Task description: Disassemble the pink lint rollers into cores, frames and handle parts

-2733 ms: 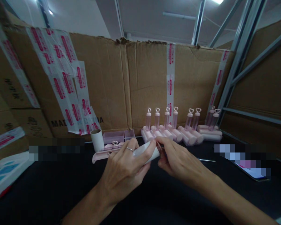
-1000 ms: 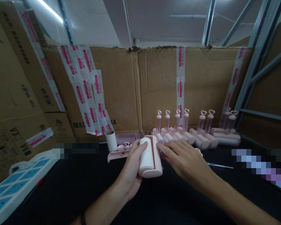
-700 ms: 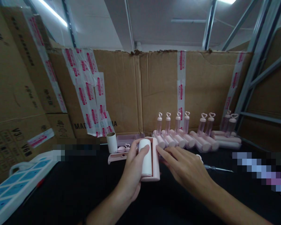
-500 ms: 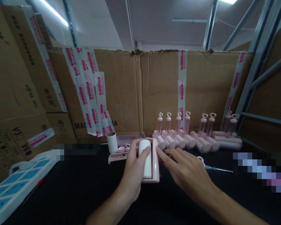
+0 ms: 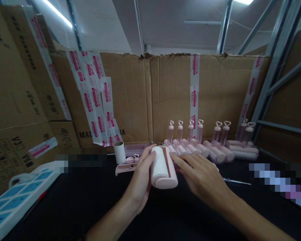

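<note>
In the middle of the head view, my left hand [image 5: 139,182] is closed round a pale pink plastic lint roller case [image 5: 174,172] with a white roll [image 5: 160,162] in its open side. The thumb lies along the roll's left edge. A dark gap shows between roll and case wall, and the rounded end cap faces me. My right hand [image 5: 199,174] has its index fingertip against the case's right edge. Its other fingers are curled and partly hidden behind the case and hand. A screwdriver [image 5: 237,181] lies just right of this hand.
Several pink rollers [image 5: 217,152] with clear, heart-topped handles line the back right. A white cardboard tube [image 5: 119,153], a pink cover strip [image 5: 125,168] and a lilac tray [image 5: 134,149] stand left of centre. A power strip [image 5: 22,197] lies far left; a cardboard wall [image 5: 130,97] rises behind.
The case has been tipped and turned, so its end cap now faces me and the gap beside the roll slants. My right hand has shifted slightly, covering more of a pink loop behind it.
</note>
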The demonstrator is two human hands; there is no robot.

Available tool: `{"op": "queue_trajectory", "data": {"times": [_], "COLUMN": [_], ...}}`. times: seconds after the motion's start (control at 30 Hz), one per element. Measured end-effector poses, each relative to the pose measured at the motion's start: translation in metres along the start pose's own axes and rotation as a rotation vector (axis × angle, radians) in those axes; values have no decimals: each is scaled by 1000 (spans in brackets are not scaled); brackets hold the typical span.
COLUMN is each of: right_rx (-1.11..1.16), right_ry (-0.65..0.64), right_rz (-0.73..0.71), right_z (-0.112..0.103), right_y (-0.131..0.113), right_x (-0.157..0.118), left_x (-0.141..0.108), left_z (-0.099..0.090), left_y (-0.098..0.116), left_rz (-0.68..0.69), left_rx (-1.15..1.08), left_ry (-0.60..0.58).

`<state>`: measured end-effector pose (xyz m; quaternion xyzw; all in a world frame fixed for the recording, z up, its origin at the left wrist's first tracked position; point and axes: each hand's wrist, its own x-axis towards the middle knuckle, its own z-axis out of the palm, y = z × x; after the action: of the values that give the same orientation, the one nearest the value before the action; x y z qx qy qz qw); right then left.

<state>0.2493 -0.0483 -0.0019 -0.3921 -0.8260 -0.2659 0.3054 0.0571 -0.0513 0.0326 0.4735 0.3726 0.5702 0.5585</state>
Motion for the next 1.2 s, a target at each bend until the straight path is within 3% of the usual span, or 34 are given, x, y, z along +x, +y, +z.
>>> {"op": "queue_trajectory", "data": {"times": [0.17, 0.27, 0.33, 0.53, 0.77, 1.2], "right_rx": [367, 653, 760, 864, 828, 811], "right_ry": [74, 48, 17, -98, -65, -151], "right_rz": [53, 144, 186, 274, 272, 310], "right_z": [-6, -11, -14, -16, -16, -17], "right_y": [16, 19, 19, 14, 6, 10], "right_x": [0, 0, 1, 5, 8, 7], "left_x": [0, -1, -1, 3, 0, 6], "left_z": [-9, -12, -11, -9, -8, -12], "left_y": [5, 7, 6, -6, -3, -2], "left_rz": [279, 460, 501, 529, 324, 269], "left_rx": [271, 500, 571, 610, 638, 527], "left_ry": [-104, -169, -208, -147, -189, -339]}}
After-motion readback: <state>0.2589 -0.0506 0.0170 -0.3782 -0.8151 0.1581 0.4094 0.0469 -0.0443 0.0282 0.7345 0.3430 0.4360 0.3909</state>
